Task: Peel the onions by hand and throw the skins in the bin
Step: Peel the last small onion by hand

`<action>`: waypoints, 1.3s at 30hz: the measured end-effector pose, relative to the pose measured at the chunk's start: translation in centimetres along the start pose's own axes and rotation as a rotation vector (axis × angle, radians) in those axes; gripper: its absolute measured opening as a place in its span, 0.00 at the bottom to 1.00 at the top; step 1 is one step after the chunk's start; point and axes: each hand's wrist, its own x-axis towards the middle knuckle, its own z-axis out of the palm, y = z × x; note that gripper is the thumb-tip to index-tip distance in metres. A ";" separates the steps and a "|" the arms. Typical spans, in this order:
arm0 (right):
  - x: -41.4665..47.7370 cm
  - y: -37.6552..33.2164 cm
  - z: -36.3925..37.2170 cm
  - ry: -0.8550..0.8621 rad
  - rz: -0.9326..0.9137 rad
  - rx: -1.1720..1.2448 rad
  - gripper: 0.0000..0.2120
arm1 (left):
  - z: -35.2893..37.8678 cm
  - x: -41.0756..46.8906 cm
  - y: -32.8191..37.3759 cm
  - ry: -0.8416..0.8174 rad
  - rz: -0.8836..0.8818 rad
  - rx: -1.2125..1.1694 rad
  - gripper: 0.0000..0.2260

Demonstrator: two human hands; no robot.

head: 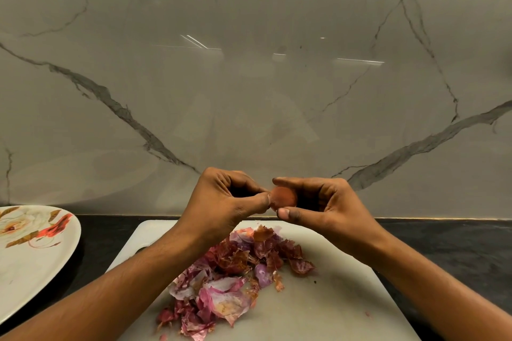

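Two hands are meeting over one small onion (pixel 284 196), which is being held up in the air above the far edge of the white cutting board (pixel 346 299), clear of it. The right hand (pixel 327 202) is cradling the bulb, its thumb curling under and its forefinger reaching over the top, so the onion is sitting between those fingertips. The left hand (pixel 230 196) is pinching at the onion's left edge with thumb and forefinger pressed together. It is probably nipping a flap of dry skin, though the spot is too small to be sure. The onion is looking light, round and firm, and is likely to turn slippery once bare, so a cupped hold around its middle is suiting it. Its outer skin is looking papery and brittle, likely tearing best from a loose edge near the tip or root. Many skins (pixel 235 277) are lying heaped on the board just below the hands, and no bin is showing. A flowered plate (pixel 27 263) is sitting on the dark desk (pixel 443 243) at the left
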 end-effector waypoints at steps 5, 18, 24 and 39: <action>0.0 0.0 0.0 -0.008 0.005 0.024 0.26 | 0.2 -0.2 0.1 0.017 0.028 0.031 0.01; 0.0 -0.3 0.2 0.055 -0.021 -0.013 0.26 | 0.4 -0.4 0.5 0.042 -0.031 -0.012 0.03; 0.0 -0.3 0.4 0.054 -0.019 -0.033 0.26 | 0.3 -0.4 0.4 0.051 0.043 0.139 0.01; 0.3 -1.1 -0.4 0.065 0.013 0.215 0.21 | 0.1 0.2 0.3 0.034 -0.157 -0.005 0.03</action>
